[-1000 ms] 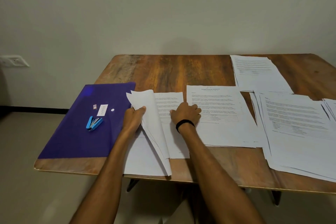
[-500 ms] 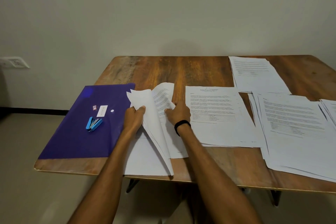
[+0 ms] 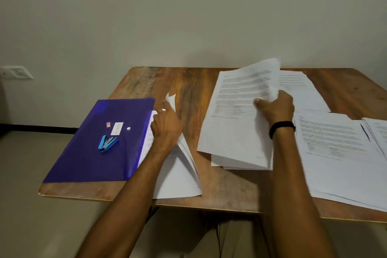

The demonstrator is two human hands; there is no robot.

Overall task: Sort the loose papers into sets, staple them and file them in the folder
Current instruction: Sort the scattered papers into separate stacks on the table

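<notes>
My left hand (image 3: pixel 166 128) grips a set of white pages (image 3: pixel 180 172) that stands folded up from the table beside the purple folder (image 3: pixel 90 153). My right hand (image 3: pixel 276 109), a black band on its wrist, holds a printed sheet (image 3: pixel 236 115) lifted and curled above the middle stack of papers (image 3: pixel 240 162). A blue stapler (image 3: pixel 107 142) lies on the folder, close to its white label and snap button.
Another paper pile (image 3: pixel 301 90) lies at the far right of the wooden table (image 3: pixel 188 88). A wide spread of printed sheets (image 3: pixel 343 153) covers the near right side. A wall socket (image 3: pixel 16 72) is on the left wall.
My right hand has left the left set and moved right with a printed sheet, now raised over the middle stack. My left hand still holds the folded pages.
</notes>
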